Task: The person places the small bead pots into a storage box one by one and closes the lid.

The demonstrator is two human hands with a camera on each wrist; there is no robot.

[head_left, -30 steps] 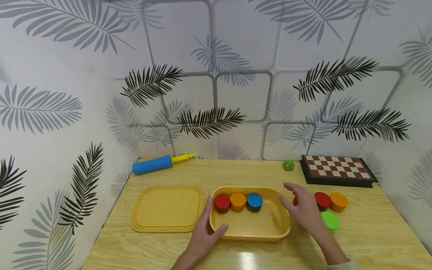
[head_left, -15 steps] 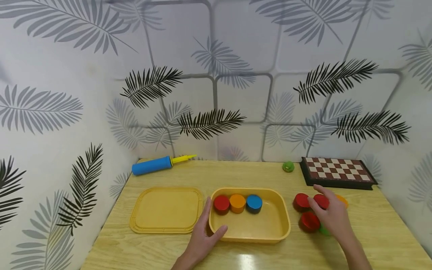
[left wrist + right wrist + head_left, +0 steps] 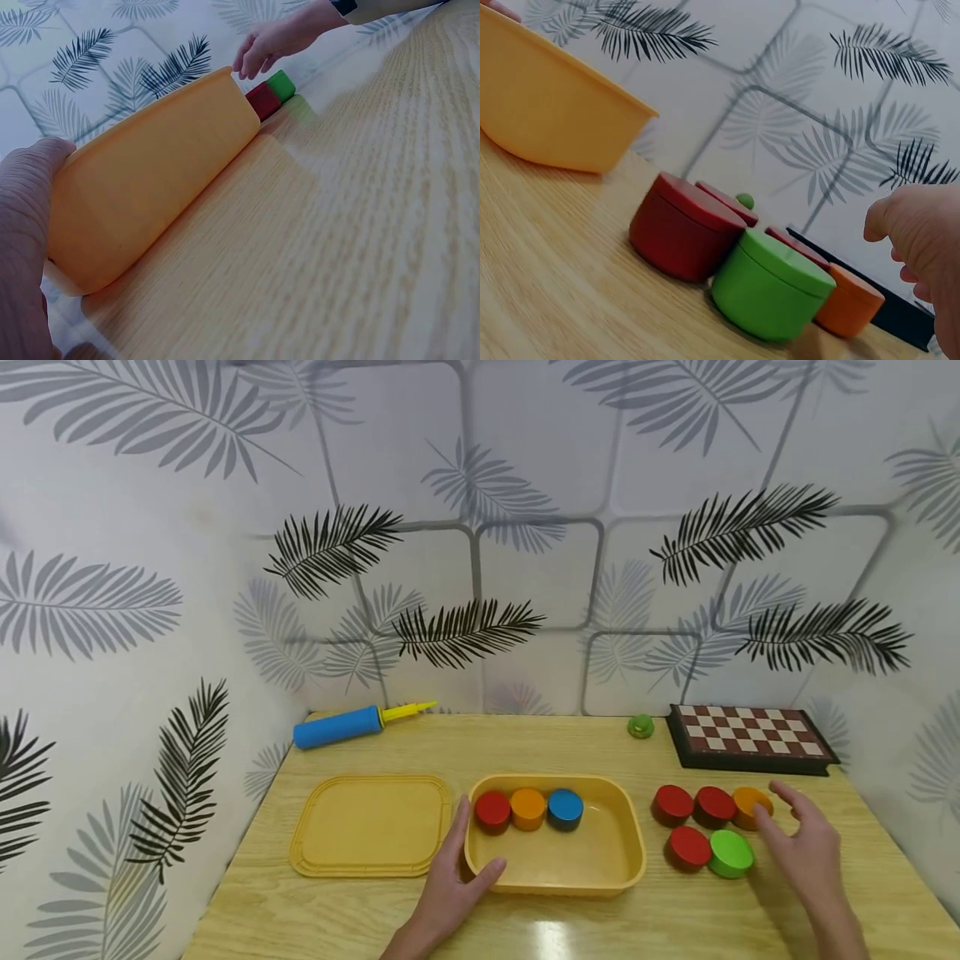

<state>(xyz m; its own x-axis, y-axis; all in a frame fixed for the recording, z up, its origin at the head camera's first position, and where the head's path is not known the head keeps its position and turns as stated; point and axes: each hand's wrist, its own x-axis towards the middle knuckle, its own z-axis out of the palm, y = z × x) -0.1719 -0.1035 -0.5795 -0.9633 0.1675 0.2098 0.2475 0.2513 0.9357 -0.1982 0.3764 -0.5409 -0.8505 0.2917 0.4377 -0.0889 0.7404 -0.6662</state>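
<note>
My left hand (image 3: 453, 889) holds the near left corner of a yellow plastic tub (image 3: 607, 860), thumb over the rim and fingers along the outer wall. Inside, along the back, sit a red pot (image 3: 492, 812), an orange pot (image 3: 528, 808) and a blue pot (image 3: 565, 808). My right hand (image 3: 810, 843) hovers beside an orange lidded pot (image 3: 750, 807) on the table, thumb and fingers apart with nothing between them. Grouped left of it are a bright green lidded pot (image 3: 772, 285) and several red ones, among them a front red pot (image 3: 687, 848).
A flat yellow lid (image 3: 371, 827) lies left of the tub. Behind it are a blue hand pump with a yellow nozzle (image 3: 341, 727). At the back right stand a small green toy (image 3: 641, 727) and a checkered board box (image 3: 750, 739). A patterned wall (image 3: 525, 568) closes the back.
My right hand has moved right from the tub's right rim, across the group of pots, to beside the orange pot. The left hand and the tub have stayed in place.
</note>
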